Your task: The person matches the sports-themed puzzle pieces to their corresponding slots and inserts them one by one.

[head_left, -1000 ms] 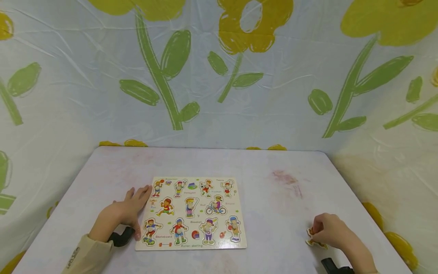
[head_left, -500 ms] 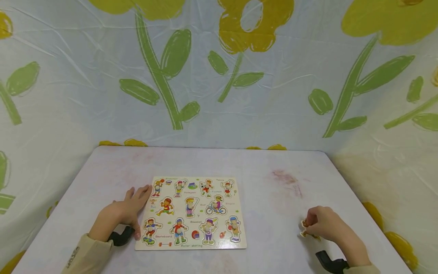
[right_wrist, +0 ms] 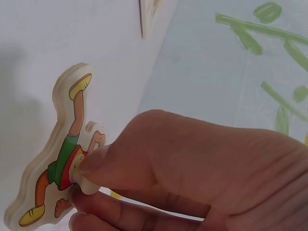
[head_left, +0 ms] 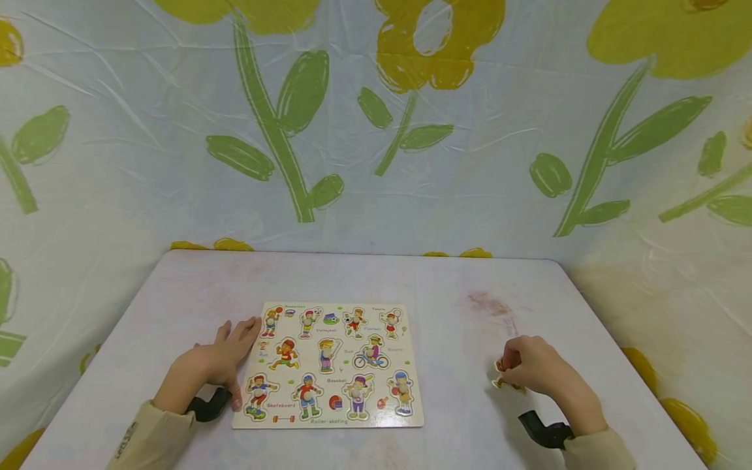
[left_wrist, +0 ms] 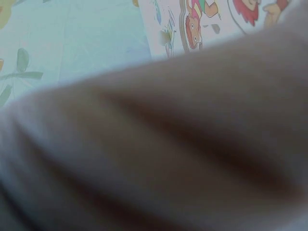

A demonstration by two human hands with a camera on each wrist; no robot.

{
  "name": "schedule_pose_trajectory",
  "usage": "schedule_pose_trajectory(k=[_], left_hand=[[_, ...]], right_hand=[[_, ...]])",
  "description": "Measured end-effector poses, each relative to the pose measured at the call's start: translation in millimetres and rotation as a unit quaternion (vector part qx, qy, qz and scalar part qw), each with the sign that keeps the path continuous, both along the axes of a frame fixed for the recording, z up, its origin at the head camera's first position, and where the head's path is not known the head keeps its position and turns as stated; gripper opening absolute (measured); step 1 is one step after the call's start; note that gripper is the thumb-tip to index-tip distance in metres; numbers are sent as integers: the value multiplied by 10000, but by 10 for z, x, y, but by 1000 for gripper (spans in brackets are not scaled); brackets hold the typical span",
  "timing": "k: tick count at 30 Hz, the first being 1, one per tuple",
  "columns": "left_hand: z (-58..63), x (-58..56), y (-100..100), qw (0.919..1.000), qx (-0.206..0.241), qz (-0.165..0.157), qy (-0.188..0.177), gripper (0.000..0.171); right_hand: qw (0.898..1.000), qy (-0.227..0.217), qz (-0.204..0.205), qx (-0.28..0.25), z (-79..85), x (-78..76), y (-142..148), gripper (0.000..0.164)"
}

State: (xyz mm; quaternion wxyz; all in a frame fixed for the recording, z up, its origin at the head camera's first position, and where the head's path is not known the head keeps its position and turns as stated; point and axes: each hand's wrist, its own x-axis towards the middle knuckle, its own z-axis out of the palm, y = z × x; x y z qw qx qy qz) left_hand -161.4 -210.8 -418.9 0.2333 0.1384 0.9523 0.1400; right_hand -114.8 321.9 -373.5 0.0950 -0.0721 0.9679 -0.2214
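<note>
My right hand, over the right side of the table, pinches the small round knob of a wooden puzzle piece. In the right wrist view the piece shows a running figure in green shorts and yellow shoes; the fingers hide its upper part. My left hand lies along the left edge of the wooden peg puzzle board, fingers extended and touching its side. Knobbed sports figures fill most of the board. The runner picture in the middle row shows no knob. In the left wrist view, blurred skin covers most of the frame.
The white table carries a reddish smudge right of the board. A flower-printed sheet rises behind the table and along its sides. Black wrist mounts sit at both wrists.
My right hand has carried the puzzle piece leftward and away from the table's front edge, toward the board. The left hand and the board stay where they were.
</note>
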Motion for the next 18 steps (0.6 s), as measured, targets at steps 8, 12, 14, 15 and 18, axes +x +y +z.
schedule_pose_trajectory(k=[8,12,14,15,18], left_hand=[[-13,-4,-5,10000,-77,-11,45,152],[-14,-6,0,9999,-93,-21,76,152],[-15,-6,2,9999,-97,-21,70,152],[-15,-6,2,9999,-99,-12,61,152],[-18,-7,6,9999,-93,3,50,152]], right_hand=[[9994,165,253,-161,64,-112,-204,22],[9989,213,346,-238,111,-163,-320,21],[9984,220,402,-326,132,-190,-385,20],[9981,221,434,-367,144,-202,-418,20],[9975,227,486,-452,176,-236,-515,21]])
